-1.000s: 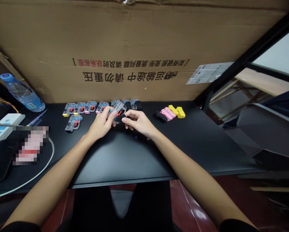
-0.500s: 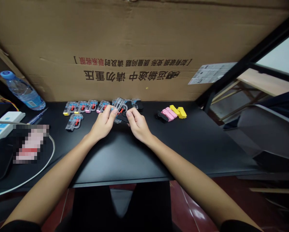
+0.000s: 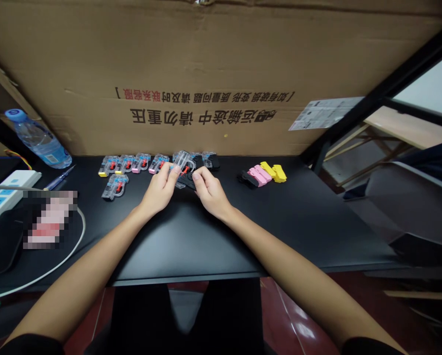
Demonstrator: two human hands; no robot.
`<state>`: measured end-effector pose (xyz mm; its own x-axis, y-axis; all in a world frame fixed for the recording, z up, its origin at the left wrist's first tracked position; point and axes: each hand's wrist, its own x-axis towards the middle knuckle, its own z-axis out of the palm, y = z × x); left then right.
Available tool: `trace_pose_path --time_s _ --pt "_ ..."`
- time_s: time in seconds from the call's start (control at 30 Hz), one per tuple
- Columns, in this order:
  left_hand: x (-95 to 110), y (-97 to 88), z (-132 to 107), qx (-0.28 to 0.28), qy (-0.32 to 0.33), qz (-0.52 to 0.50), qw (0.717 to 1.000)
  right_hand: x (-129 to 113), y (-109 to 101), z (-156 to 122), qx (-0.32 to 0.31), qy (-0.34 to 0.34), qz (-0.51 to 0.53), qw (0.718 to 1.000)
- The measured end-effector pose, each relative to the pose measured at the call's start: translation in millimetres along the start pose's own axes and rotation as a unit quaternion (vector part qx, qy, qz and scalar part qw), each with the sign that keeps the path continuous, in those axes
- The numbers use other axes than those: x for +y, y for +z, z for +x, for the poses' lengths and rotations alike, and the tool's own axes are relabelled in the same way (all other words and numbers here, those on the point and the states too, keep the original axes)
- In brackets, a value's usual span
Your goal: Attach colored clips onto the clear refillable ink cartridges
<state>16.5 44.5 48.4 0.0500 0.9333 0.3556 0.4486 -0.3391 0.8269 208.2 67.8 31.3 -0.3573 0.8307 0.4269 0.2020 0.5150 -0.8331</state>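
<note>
My left hand (image 3: 159, 186) is closed on a small clear plastic toy pistol (image 3: 182, 160) with a red trigger. Thumb and fingers of my right hand (image 3: 209, 190) pinch a black plastic piece (image 3: 187, 184) at the toy's lower right side. Whether the two parts are joined or only touching, I cannot tell. Behind my hands lie further clear toys with black parts (image 3: 210, 160), partly covered. To the left stands a row of similar clear toys (image 3: 142, 162) with pink and yellow ends, and one more clear toy (image 3: 115, 187) lies in front of it.
Black, pink and yellow plastic pieces (image 3: 262, 174) lie together on the black table (image 3: 287, 222), right of my hands. A cardboard box (image 3: 206, 59) walls off the back. At the left are a water bottle (image 3: 43, 143), a pen (image 3: 60, 178), a power strip (image 3: 8, 195) and a white cable (image 3: 81, 236).
The black piece has tilted slightly beneath the clear toy, and my right hand has shifted a little left. The table things lie as before; the view moved slightly.
</note>
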Motion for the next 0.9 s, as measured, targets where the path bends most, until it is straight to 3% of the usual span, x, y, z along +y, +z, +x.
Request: trace_pose_path --time_s 0.2,0.43,0.63,0.9 --pt "2.0 -1.7 -0.8 0.001 0.013 0.025 1.0 0.9 1.6 -0.3 -0.018 0.018 0.057 0.998" --pt "4.3 -4.8 0.5 0.0 0.022 0.033 0.999 -1.7 -5.0 -0.4 -0.019 -0.043 -0.054 0.997" --pt "2.8 -7.6 1.8 -0.011 0.046 0.033 0.998 -1.0 -2.4 0.0 -0.055 -0.022 -0.031 0.998" --pt "3.8 -7.3 2.7 -0.03 0.024 0.0 0.999 -2.9 -2.7 -0.5 -0.024 -0.03 -0.046 0.998"
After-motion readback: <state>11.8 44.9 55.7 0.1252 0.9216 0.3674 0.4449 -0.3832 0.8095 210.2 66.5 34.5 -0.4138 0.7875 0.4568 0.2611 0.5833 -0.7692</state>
